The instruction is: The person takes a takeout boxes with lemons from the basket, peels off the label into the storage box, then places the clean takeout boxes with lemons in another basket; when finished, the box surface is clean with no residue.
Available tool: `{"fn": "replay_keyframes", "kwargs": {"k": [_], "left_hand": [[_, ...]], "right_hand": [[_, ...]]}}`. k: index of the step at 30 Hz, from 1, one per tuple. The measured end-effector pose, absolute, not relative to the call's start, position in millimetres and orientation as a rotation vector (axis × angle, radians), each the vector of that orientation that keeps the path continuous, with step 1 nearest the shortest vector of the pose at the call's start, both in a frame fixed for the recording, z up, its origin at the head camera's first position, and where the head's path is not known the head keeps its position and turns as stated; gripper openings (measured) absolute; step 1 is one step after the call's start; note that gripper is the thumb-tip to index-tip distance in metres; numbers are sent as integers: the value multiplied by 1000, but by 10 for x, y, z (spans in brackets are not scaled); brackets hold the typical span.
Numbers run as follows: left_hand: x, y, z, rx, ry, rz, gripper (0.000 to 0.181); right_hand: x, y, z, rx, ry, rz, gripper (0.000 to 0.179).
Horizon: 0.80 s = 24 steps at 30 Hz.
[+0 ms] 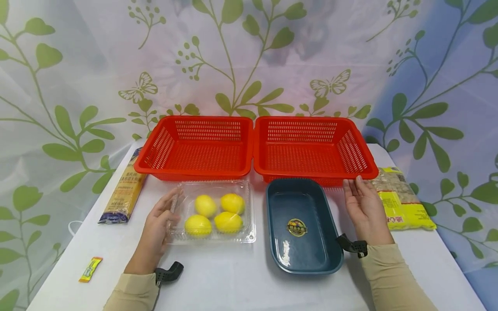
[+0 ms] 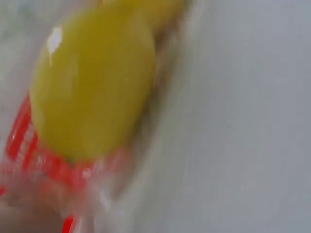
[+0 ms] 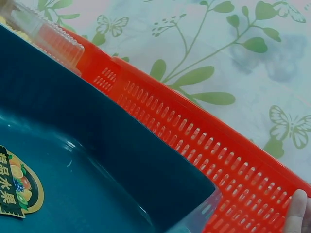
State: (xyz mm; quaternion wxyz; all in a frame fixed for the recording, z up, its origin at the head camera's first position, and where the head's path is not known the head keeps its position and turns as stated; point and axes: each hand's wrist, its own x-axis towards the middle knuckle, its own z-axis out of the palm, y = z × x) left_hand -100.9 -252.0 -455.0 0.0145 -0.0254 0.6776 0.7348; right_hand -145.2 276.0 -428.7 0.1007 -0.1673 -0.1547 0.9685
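Note:
In the head view, my left hand [image 1: 157, 224] is at the left edge of a clear plastic box [image 1: 249, 216], its fingers loosely bent along that side. Several yellow lemons [image 1: 206, 206] lie inside; one lemon [image 2: 92, 87] fills much of the blurred left wrist view. My right hand [image 1: 365, 207] is palm up, fingers extended, with the fingertips at the front rim of the right red basket [image 1: 299, 157]. Left of that hand sits a deep blue tray [image 1: 307, 250] with a fruit sticker on its bottom. In the right wrist view, fingertips [image 3: 296, 208] appear against the red basket [image 3: 194, 141].
A second red basket [image 1: 206, 157] stands beside the right one at the back. On the left are a spaghetti packet [image 1: 126, 188] and a small yellow sachet [image 1: 90, 269]. At right lies a yellow printed bag [image 1: 406, 203]. A patterned curtain [image 1: 249, 56] hangs behind the white table [image 1: 229, 276].

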Motion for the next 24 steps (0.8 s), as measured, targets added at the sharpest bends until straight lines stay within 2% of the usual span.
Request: {"fn": "replay_keyframes", "kwargs": {"k": [4,9,16,24], "left_hand": [[-990,-2457,-4498,-188,1721,2606,74],[-918,-2431,-4417,-233,1378,2811,75],[-793,-2436,-4241,-250,1216,2908,72],[-668,-2357,-4040,-205,1207,2845,69]], "right_hand": [[-1465,2765,-4281,-516,-468,2854,65],[-1468,2768,-4297,-525,-446,2860,62],[-1474,2765,-4301,-517,-437,2873,60],[-1461,2773,-4299,-518,-450,2868,68]]}}
